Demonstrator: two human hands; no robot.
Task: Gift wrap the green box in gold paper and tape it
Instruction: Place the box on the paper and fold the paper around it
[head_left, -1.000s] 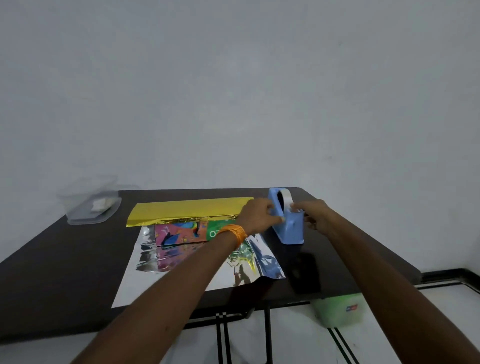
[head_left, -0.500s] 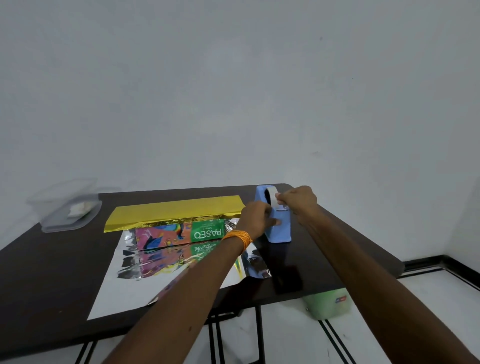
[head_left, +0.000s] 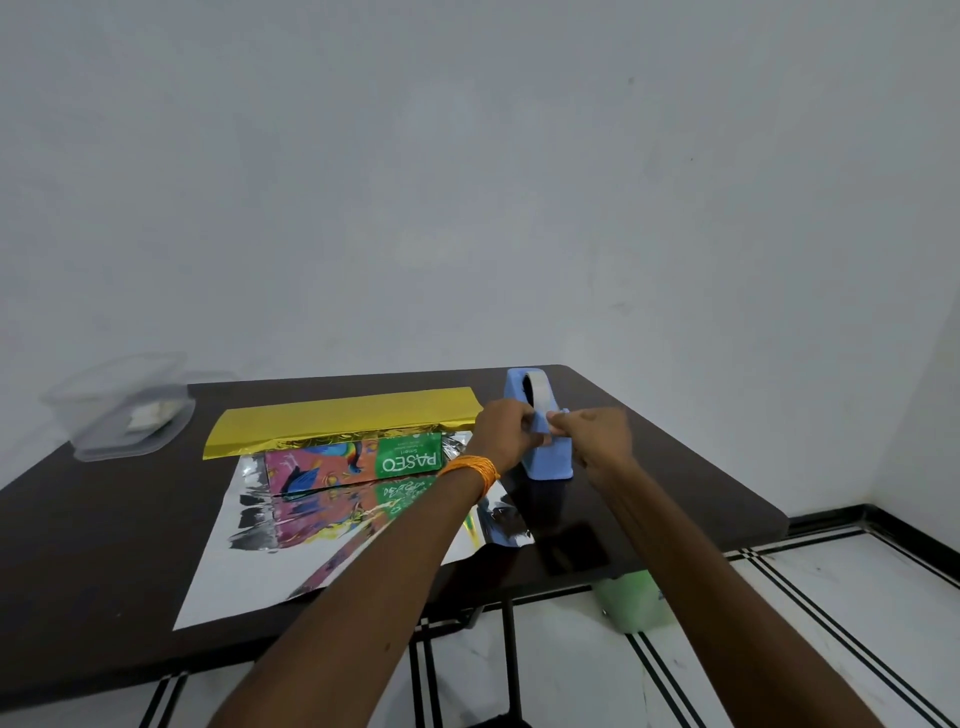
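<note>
The green box (head_left: 363, 460), printed PASEO with a colourful picture, lies on the silver inner side of the wrapping sheet (head_left: 244, 582). The sheet's far edge is folded over the box top and shows gold (head_left: 343, 418). Right of the box stands a blue tape dispenser (head_left: 545, 457). My left hand (head_left: 506, 434), with an orange wristband, grips the dispenser's left side. My right hand (head_left: 595, 434) pinches the tape end at the dispenser's front top; the tape strip itself is too small to make out.
The dark table (head_left: 104, 545) ends just right of the dispenser and at the front. A clear plastic container (head_left: 122, 415) sits at its far left corner. A pale green bin (head_left: 634, 603) stands on the tiled floor under the right edge.
My right hand has moved from the roll's top toward me and to the right of the dispenser. My left hand stays on the dispenser. The camera view has shifted.
</note>
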